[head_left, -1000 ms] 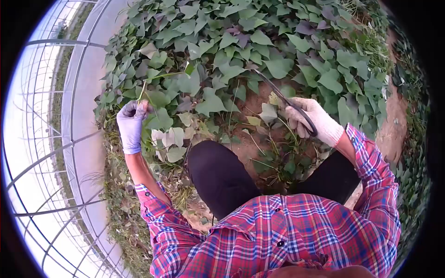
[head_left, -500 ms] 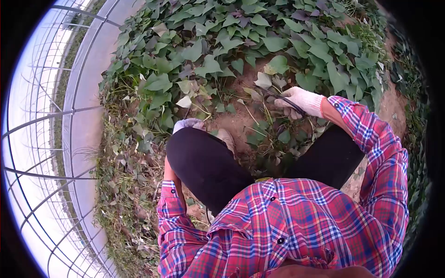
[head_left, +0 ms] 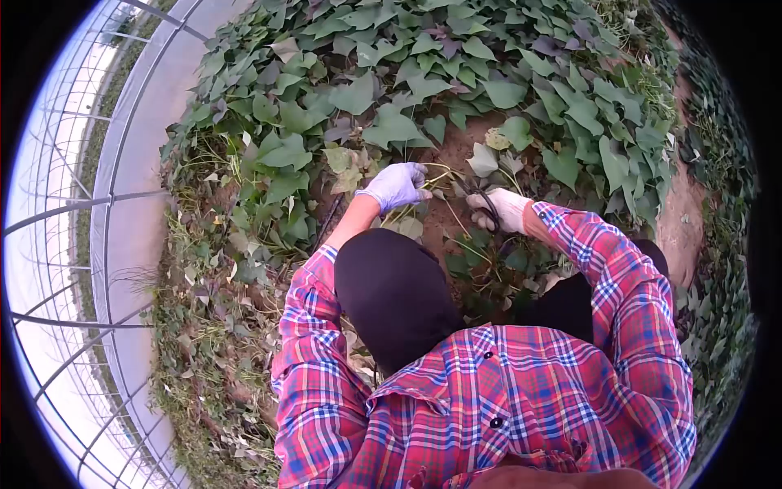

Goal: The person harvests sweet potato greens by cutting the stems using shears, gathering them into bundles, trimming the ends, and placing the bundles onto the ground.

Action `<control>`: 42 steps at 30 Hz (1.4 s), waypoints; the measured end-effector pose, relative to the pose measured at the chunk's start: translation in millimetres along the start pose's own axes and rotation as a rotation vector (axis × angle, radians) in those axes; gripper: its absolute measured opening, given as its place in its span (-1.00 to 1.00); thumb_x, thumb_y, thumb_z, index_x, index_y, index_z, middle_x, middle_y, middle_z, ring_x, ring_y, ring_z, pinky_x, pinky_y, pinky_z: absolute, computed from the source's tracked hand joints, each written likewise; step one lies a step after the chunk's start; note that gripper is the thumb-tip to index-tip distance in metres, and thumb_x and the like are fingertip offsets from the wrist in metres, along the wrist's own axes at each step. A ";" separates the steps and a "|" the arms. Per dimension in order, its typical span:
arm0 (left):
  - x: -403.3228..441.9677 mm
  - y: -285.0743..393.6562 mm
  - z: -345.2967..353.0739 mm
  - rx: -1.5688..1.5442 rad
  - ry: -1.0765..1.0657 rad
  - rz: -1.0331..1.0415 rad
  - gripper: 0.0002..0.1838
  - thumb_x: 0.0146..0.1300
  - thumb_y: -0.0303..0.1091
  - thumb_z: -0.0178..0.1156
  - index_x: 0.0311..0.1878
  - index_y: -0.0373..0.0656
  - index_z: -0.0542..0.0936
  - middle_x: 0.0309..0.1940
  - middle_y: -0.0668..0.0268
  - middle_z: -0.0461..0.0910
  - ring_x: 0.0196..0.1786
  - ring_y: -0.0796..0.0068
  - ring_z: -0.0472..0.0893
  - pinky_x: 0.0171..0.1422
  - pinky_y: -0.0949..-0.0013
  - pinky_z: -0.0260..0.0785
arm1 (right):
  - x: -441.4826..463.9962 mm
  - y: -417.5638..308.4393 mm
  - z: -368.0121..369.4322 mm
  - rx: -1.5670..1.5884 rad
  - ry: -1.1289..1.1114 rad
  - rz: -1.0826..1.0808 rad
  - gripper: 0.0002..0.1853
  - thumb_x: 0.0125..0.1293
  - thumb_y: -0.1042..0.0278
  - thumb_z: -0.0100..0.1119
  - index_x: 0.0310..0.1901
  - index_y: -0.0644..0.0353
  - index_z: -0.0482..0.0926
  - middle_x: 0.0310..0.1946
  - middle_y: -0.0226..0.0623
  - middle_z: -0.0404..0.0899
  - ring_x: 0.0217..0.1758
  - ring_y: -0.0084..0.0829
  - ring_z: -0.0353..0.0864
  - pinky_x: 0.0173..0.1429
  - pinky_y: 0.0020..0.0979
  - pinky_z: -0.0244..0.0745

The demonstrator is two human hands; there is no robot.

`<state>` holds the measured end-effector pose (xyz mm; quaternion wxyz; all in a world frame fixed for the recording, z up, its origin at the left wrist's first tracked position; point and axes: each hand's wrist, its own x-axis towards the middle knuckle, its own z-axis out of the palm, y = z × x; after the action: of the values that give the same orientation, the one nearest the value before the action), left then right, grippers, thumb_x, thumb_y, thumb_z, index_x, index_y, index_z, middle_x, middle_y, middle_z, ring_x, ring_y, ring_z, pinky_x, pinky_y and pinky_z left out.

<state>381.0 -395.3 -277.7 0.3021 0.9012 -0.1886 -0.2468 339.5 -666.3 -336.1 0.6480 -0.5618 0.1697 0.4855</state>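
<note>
My left hand (head_left: pixel 397 187), in a pale purple glove, is closed on thin yellowish vine stems (head_left: pixel 440 177) just in front of my knee. Some of its fingertips are blurred among the stems. Across a small gap, my right hand (head_left: pixel 507 209) wears a whitish glove and grips dark-handled scissors (head_left: pixel 489 204). The scissors point toward the stems between the hands; their blades are hard to make out against the soil. A pale, upturned leaf (head_left: pixel 482 160) stands just above them.
Dense heart-shaped green leaves (head_left: pixel 391 126) cover the ground ahead. Bare brown soil (head_left: pixel 456 147) shows between the hands. On the left, a pale strip (head_left: pixel 134 179) runs along a curved metal frame (head_left: pixel 110 200). My dark-clad knee (head_left: pixel 395 285) rises below my left hand.
My left hand has risen from behind the knee and come right to the stems. My right hand has shifted slightly left and down with the scissors, whose handles are now turned more toward view.
</note>
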 end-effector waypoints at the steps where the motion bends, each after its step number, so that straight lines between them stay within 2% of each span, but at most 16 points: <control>1: 18.9 -23.4 1.7 0.172 0.064 0.080 -0.59 0.00 -0.02 0.38 -0.20 -0.15 0.68 -0.31 0.17 0.66 -0.19 0.14 0.63 -0.07 0.19 0.47 | 16.2 1.0 13.5 0.067 0.056 0.011 -0.63 0.27 0.07 0.27 -0.21 0.29 0.57 -0.50 -0.24 0.58 -0.63 -0.51 0.47 -0.54 -0.52 0.34; 2: 33.5 -45.7 1.6 0.344 0.125 0.160 -0.58 0.01 0.01 0.35 -0.17 -0.11 0.69 -0.25 0.18 0.67 -0.12 0.15 0.63 -0.02 0.18 0.47 | 38.5 6.6 21.6 0.173 -0.039 -0.005 -0.63 0.28 0.07 0.27 -0.19 0.29 0.57 -0.49 -0.24 0.58 -0.62 -0.51 0.49 -0.55 -0.52 0.35; 4: 46.8 -54.0 -25.1 0.767 -0.145 -0.319 -0.64 0.06 0.00 0.28 -0.15 0.00 0.72 0.08 0.20 0.58 0.09 0.09 0.56 0.26 0.03 0.33 | 81.7 14.9 39.8 0.223 -0.058 0.004 -0.63 0.29 0.08 0.25 -0.15 0.28 0.56 -0.49 -0.25 0.57 -0.61 -0.52 0.51 -0.56 -0.52 0.37; 5: 32.6 -88.3 -24.6 0.884 0.120 -0.203 -0.63 0.06 0.01 0.29 -0.12 0.04 0.72 0.16 0.28 0.53 0.21 0.12 0.47 0.35 -0.03 0.21 | 96.9 15.0 53.8 0.162 0.013 0.030 -0.62 0.30 0.07 0.24 -0.12 0.27 0.57 -0.50 -0.26 0.57 -0.61 -0.53 0.52 -0.57 -0.51 0.37; 7: 5.6 -114.7 -45.5 0.935 -0.045 -0.414 -0.56 0.06 0.06 0.30 -0.03 0.08 0.71 0.27 0.32 0.44 0.32 0.15 0.36 0.41 -0.04 0.12 | 113.5 15.5 79.2 0.053 -0.046 -0.046 -0.59 0.30 0.05 0.22 -0.07 0.29 0.57 -0.51 -0.27 0.57 -0.61 -0.53 0.53 -0.58 -0.52 0.38; 10: -40.8 -171.2 -33.3 0.803 0.013 -0.521 -0.54 0.03 0.05 0.33 -0.03 0.04 0.69 0.24 0.27 0.47 0.28 0.15 0.42 0.38 0.06 0.18 | 117.9 16.0 114.0 -0.466 -0.064 -0.209 -0.71 0.30 0.13 0.24 -0.21 0.23 0.57 -0.60 -0.46 0.48 -0.66 -0.63 0.43 -0.60 -0.49 0.30; 13: -88.9 -199.2 -11.9 0.577 0.040 -0.650 -0.61 -0.04 -0.06 0.38 -0.24 -0.15 0.69 -0.01 0.05 0.61 0.02 0.07 0.57 0.18 0.11 0.37 | 125.8 41.3 124.2 -0.912 -0.061 -0.338 -0.68 0.29 0.14 0.11 -0.16 0.26 0.59 -0.43 -0.09 0.63 -0.36 -0.21 0.67 -0.24 -0.25 0.52; 14: -106.2 -193.8 -8.8 0.522 0.119 -0.646 -0.63 -0.05 -0.09 0.39 -0.28 -0.19 0.68 0.01 0.02 0.60 0.02 0.05 0.56 0.17 0.09 0.37 | 130.8 53.3 125.7 -0.960 -0.082 -0.298 -0.64 0.26 0.14 0.06 -0.10 0.26 0.58 -0.29 0.07 0.61 -0.13 0.02 0.62 -0.02 -0.13 0.49; 16: -143.6 -192.1 2.9 0.378 0.437 -0.463 -0.74 0.01 -0.26 0.40 -0.38 -0.28 0.63 0.08 0.01 0.56 0.00 0.06 0.58 0.13 0.12 0.41 | 121.8 59.5 129.4 -0.981 -0.062 -0.317 -0.64 0.25 0.13 0.06 -0.10 0.25 0.58 -0.26 0.08 0.61 -0.11 0.05 0.60 0.00 -0.10 0.48; 19: -165.7 -153.5 16.3 -0.053 0.806 -0.510 -0.86 0.19 -0.53 0.26 -0.18 -0.34 0.62 -0.05 0.07 0.64 -0.02 0.30 0.62 0.04 0.38 0.47 | 115.6 67.2 132.0 -0.981 -0.010 -0.364 -0.59 0.24 0.08 0.05 -0.12 0.29 0.59 -0.22 0.13 0.60 -0.06 0.08 0.59 0.04 -0.06 0.47; 22: -137.9 -127.6 21.3 -0.261 0.708 -0.284 -0.75 0.31 -0.54 0.17 0.03 -0.37 0.58 -0.13 0.21 0.67 -0.13 0.56 0.59 -0.01 0.51 0.44 | 116.1 67.7 135.0 -0.956 0.012 -0.342 -0.59 0.22 0.10 0.06 -0.05 0.24 0.58 -0.18 0.14 0.60 -0.03 0.08 0.58 0.07 -0.08 0.47; 24: -98.2 -136.5 35.6 -0.289 0.535 -0.232 -0.73 0.22 -0.46 0.20 0.00 -0.23 0.62 -0.10 0.02 0.66 -0.05 0.17 0.67 0.08 0.30 0.48 | 116.2 68.4 134.3 -0.991 0.005 -0.355 -0.61 0.23 0.11 0.07 -0.05 0.24 0.58 -0.18 0.13 0.59 -0.02 0.09 0.56 0.08 -0.08 0.46; 27: -45.1 -140.6 39.7 0.288 0.222 -0.389 -0.74 0.17 -0.39 0.17 -0.07 -0.17 0.65 -0.12 -0.02 0.64 -0.02 0.01 0.62 0.10 0.13 0.47 | 115.2 74.9 124.0 -1.024 0.031 -0.496 -0.65 0.28 0.14 0.10 -0.07 0.25 0.59 -0.30 0.05 0.64 -0.24 -0.01 0.65 -0.14 -0.16 0.55; 30: -22.4 -191.5 77.8 0.395 0.074 -0.304 -0.75 0.09 -0.38 0.23 -0.13 -0.16 0.65 -0.17 -0.01 0.64 -0.02 -0.01 0.62 0.12 0.10 0.46 | 95.1 63.8 109.9 -0.103 -0.080 0.087 -0.68 0.36 0.14 0.13 -0.14 0.28 0.61 -0.59 -0.34 0.53 -0.69 -0.58 0.46 -0.64 -0.55 0.30; 37: -13.4 -177.9 83.2 0.381 -0.087 -0.425 -0.51 -0.02 -0.33 0.38 0.03 -0.17 0.52 -0.05 -0.01 0.60 0.05 -0.03 0.59 0.19 0.05 0.41 | 89.4 70.0 92.5 0.195 -0.141 0.218 -0.27 0.19 -0.42 0.12 0.05 0.17 0.46 -0.42 -0.31 0.57 -0.60 -0.56 0.38 -0.55 -0.53 0.26; 42: -12.8 -177.0 85.4 0.211 -0.064 -0.582 -0.46 0.01 -0.30 0.35 0.10 -0.12 0.46 -0.03 -0.05 0.59 0.06 -0.01 0.59 0.19 0.12 0.40 | 89.1 57.8 92.7 0.079 -0.172 0.214 -0.20 0.17 -0.46 0.10 0.01 0.28 0.47 -0.49 -0.24 0.58 -0.58 -0.51 0.49 -0.51 -0.53 0.35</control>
<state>356.8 -295.4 -445.7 0.1175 0.9355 0.0432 -0.3303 303.9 -550.4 -408.0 0.6261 -0.4709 0.1913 0.5913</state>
